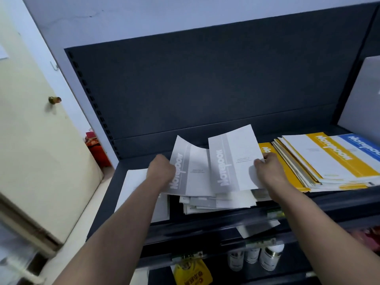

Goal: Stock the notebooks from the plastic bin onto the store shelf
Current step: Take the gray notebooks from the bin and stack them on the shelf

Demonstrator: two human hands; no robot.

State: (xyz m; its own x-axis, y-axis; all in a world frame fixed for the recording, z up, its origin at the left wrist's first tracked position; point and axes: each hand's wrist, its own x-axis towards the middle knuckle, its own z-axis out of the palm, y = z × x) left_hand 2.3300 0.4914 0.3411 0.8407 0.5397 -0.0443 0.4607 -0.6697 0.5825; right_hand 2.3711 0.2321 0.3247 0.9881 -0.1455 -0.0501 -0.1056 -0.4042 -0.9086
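At mid-frame my left hand [162, 169] grips one grey notebook [190, 167] by its left edge. My right hand [267, 170] pinches a second grey notebook [236, 159], both above the grey pile [216, 201] on the shelf [205, 228].

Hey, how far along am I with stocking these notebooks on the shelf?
Done: yellow notebooks and a blue notebook lie stacked on the shelf at right, with a grey pile in the middle. In hand: the left hand grips one grey notebook and the right hand pinches a second notebook, both above that pile. Left: setting both down. The bin is out of view, so the remainder is unknown.
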